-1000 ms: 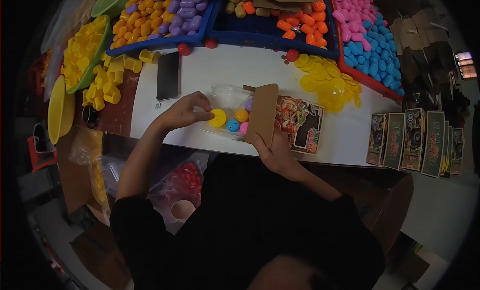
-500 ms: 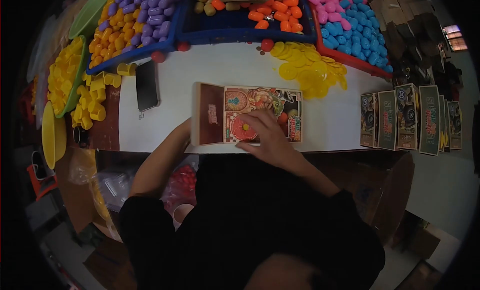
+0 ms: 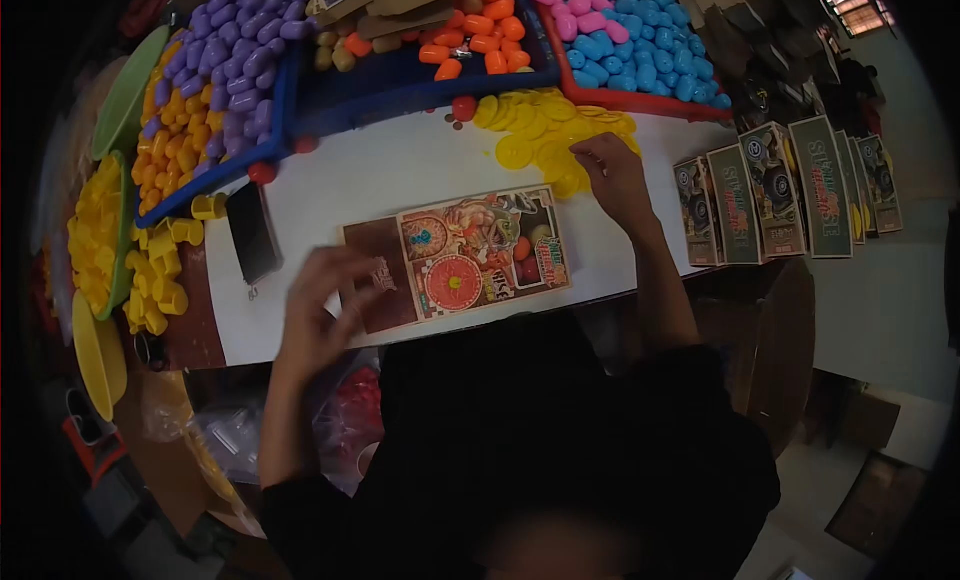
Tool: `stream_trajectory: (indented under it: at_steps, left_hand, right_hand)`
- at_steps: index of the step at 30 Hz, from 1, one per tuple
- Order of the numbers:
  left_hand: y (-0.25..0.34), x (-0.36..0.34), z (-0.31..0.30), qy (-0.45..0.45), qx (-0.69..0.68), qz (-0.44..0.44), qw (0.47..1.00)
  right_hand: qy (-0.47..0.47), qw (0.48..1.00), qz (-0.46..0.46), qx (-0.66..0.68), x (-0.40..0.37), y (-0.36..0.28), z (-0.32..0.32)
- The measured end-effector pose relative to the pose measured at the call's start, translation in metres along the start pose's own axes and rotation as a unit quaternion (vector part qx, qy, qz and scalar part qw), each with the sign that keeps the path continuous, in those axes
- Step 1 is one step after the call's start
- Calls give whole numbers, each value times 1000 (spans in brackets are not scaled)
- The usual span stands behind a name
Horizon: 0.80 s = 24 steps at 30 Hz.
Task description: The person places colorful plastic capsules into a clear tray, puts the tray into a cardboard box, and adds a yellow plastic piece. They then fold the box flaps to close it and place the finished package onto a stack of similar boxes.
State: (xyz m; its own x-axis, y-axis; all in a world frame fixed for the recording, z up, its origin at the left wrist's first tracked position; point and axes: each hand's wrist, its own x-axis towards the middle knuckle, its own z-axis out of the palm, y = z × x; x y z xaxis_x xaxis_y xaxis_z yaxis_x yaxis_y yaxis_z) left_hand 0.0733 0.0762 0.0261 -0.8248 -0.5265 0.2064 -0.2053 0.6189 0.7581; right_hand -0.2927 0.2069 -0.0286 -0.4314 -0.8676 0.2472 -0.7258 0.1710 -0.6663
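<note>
A flat printed game box (image 3: 485, 250) lies open at a slant on the white tabletop. Its dark brown flap (image 3: 388, 298) is folded out to the left, and a red round disc with a yellow centre (image 3: 455, 282) shows in the printed part. My left hand (image 3: 318, 305), slightly blurred, hovers by the flap with thumb and fingers apart and holds nothing visible. Beyond the box on the right, my right hand (image 3: 618, 180) is at the edge of a pile of yellow plastic discs (image 3: 540, 130). Its fingers are curled together; whatever is between them cannot be made out.
Behind stand a blue tray (image 3: 420, 102) with orange capsules, another blue tray of purple and orange capsules (image 3: 235, 45), and a red tray (image 3: 640, 102) of blue and pink ones. Upright boxes (image 3: 780, 190) line the right. A phone (image 3: 252, 233) and yellow cups (image 3: 158, 270) lie left.
My right hand has left the disc on the box and moved up and right to the yellow discs. My left hand has come out over the flap. The view has shifted and tilted.
</note>
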Motion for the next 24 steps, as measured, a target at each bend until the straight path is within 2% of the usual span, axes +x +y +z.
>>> stream_trajectory:
  at_steps: [1,2,4,5,7,8,10,11,13,14,16,17,18,20,21,23,24]
  left_hand:
    - [14,-3,13,-59,28,21,998]
    - [23,-5,23,-116,57,40,991]
    - [14,-14,47,-98,87,35,991]
    - [9,-17,58,-81,116,26,990]
    - [8,-19,69,-56,105,10,993]
    - [8,-19,73,-28,96,-9,995]
    - [6,-17,83,-7,91,-4,996]
    - [7,-16,86,12,87,0,996]
    - [11,-7,90,10,99,2,995]
    - [13,-2,92,6,109,9,994]
    - [12,10,99,-4,133,24,991]
    - [12,14,102,-15,155,49,987]
    - [16,17,102,-15,157,44,986]
    - [26,25,101,-83,268,26,959]
    - [27,26,102,-79,268,26,960]
    - [28,26,102,-114,306,29,945]
    - [28,27,102,-108,306,24,946]
  right_hand:
    - [-10,986,-80,-145,4,7,-4]
    - [-6,986,-80,-149,6,7,-5]
    - [-61,960,-31,-272,7,3,2]
    - [-60,960,-29,-273,7,-3,3]
    - [-184,911,163,-330,6,-17,3]
    - [-184,912,163,-330,1,-10,8]
    - [-105,940,134,-296,-7,6,26]
    - [-106,941,131,-293,-8,9,27]
    - [2,981,77,-179,-11,8,24]
    - [-6,982,76,-174,-13,2,22]
    - [119,987,-6,-109,-10,-24,10]
    - [113,982,-74,-132,-12,-32,12]
    - [110,983,-75,-128,-19,-43,18]
    - [-41,977,-138,-158,-33,-65,31]
    - [-41,976,-142,-159,-38,-73,33]
    - [-109,982,-146,-43,-43,-85,35]
    - [-113,981,-153,-44,-42,-88,30]
